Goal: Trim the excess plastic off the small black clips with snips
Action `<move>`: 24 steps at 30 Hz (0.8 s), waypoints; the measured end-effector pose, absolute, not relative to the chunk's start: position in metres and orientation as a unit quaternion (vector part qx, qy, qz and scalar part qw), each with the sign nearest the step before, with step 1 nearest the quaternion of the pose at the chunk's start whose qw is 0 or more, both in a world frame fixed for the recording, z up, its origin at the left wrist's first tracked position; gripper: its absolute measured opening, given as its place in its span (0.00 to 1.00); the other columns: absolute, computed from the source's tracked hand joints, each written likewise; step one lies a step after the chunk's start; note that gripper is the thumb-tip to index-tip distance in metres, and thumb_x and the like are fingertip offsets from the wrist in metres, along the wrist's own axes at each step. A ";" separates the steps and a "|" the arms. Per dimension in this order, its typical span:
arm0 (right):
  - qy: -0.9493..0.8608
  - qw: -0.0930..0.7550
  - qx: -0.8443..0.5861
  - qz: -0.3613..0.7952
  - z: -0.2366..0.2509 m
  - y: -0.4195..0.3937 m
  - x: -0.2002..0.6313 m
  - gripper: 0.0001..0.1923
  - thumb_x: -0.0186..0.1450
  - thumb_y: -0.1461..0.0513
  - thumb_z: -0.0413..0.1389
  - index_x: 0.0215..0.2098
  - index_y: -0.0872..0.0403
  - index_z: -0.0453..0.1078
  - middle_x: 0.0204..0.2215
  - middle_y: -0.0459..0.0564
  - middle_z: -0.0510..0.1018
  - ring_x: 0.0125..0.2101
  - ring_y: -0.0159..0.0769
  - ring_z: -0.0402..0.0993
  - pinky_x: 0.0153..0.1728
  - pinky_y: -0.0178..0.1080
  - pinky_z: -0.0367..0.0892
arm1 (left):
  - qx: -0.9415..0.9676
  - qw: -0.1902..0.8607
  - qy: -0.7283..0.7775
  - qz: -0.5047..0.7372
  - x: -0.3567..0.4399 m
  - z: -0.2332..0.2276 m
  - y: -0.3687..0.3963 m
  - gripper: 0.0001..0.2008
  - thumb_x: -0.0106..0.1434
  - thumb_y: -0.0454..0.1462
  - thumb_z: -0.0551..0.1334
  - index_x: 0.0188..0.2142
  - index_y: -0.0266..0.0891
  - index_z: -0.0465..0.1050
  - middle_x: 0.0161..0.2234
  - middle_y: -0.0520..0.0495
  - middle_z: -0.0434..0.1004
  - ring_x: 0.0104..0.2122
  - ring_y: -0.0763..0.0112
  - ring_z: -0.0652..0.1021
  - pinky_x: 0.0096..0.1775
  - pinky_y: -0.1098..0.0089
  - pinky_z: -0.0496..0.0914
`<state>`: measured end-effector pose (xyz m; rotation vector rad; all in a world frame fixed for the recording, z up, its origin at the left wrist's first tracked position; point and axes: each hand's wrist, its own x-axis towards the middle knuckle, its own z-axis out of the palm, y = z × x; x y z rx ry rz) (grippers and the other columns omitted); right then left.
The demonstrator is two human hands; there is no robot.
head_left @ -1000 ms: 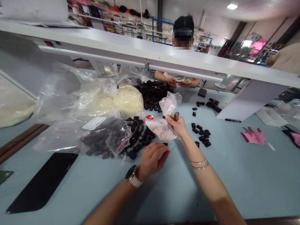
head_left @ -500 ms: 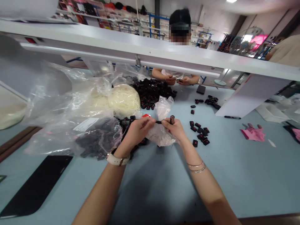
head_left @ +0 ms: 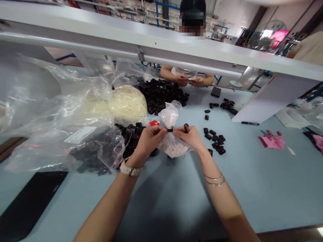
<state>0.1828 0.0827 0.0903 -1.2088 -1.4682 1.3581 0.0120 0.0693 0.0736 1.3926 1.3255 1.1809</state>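
My left hand (head_left: 150,138) and my right hand (head_left: 189,136) meet over the middle of the table, fingers pinched. Between their fingertips is a small black part (head_left: 170,130), each hand gripping one end. A second dark piece (head_left: 186,128) pokes up at my right index finger; its kind is unclear. Directly below and behind the fingers lies a clear plastic bag (head_left: 174,148) with pale small contents and a white label on its upper end. A heap of black parts with red marks (head_left: 132,136) lies left of my left hand, and a red piece (head_left: 154,123) just behind it.
Large clear bags (head_left: 60,148) and a bag of cream-coloured pieces (head_left: 128,104) fill the left. Several black parts (head_left: 215,138) lie right, with a pink glove (head_left: 272,140) beyond. A shelf (head_left: 161,37) crosses overhead; a co-worker's hands (head_left: 190,80) work opposite.
My fingertips have drawn together around the black part, and more of the bag's labelled upper end shows. The view has shifted slightly, so the shelf sits higher.
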 end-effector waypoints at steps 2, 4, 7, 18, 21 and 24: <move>-0.583 0.375 -0.473 0.543 0.091 0.081 0.181 0.18 0.51 0.50 0.62 0.24 0.57 0.72 0.15 0.39 0.59 0.19 0.24 0.51 0.20 0.33 0.48 | 0.564 0.412 0.543 0.466 0.013 0.075 0.068 0.14 0.54 0.45 0.60 0.25 0.35 0.71 0.19 0.54 0.66 0.19 0.77 0.63 0.22 0.75 0.56; -0.593 0.362 -0.475 0.540 0.091 0.080 0.180 0.17 0.49 0.50 0.63 0.23 0.57 0.69 0.16 0.38 0.58 0.20 0.24 0.50 0.21 0.33 0.47 | 0.583 0.366 0.563 0.457 0.015 0.077 0.066 0.13 0.54 0.44 0.60 0.25 0.35 0.72 0.19 0.53 0.68 0.20 0.76 0.65 0.23 0.75 0.58; -0.613 0.352 -0.492 0.509 0.087 0.081 0.180 0.17 0.48 0.52 0.64 0.22 0.56 0.67 0.17 0.38 0.57 0.20 0.24 0.49 0.21 0.33 0.45 | 0.615 0.310 0.573 0.444 0.017 0.081 0.064 0.11 0.55 0.42 0.60 0.25 0.35 0.74 0.21 0.52 0.72 0.23 0.74 0.68 0.26 0.74 0.61; -0.676 0.383 -0.477 0.410 0.082 0.082 0.179 0.13 0.58 0.55 0.54 0.22 0.55 0.64 0.18 0.40 0.59 0.23 0.27 0.51 0.24 0.33 0.51 | 0.631 0.405 0.515 0.415 0.014 0.086 0.060 0.16 0.55 0.44 0.59 0.34 0.33 0.76 0.24 0.50 0.74 0.22 0.75 0.68 0.23 0.75 0.60; -0.691 0.387 -0.459 0.403 0.082 0.081 0.178 0.12 0.60 0.56 0.52 0.25 0.56 0.68 0.19 0.41 0.64 0.23 0.28 0.55 0.26 0.32 0.54 | 0.613 0.395 0.524 0.440 0.015 0.086 0.059 0.14 0.54 0.43 0.59 0.29 0.34 0.74 0.20 0.53 0.67 0.20 0.77 0.64 0.22 0.76 0.57; -0.714 0.380 -0.456 0.372 0.082 0.082 0.179 0.12 0.63 0.57 0.51 0.29 0.56 0.72 0.22 0.42 0.70 0.24 0.29 0.61 0.28 0.33 0.57 | 0.582 0.417 0.522 0.464 0.018 0.085 0.058 0.12 0.54 0.43 0.59 0.25 0.35 0.70 0.17 0.56 0.59 0.18 0.79 0.59 0.20 0.76 0.53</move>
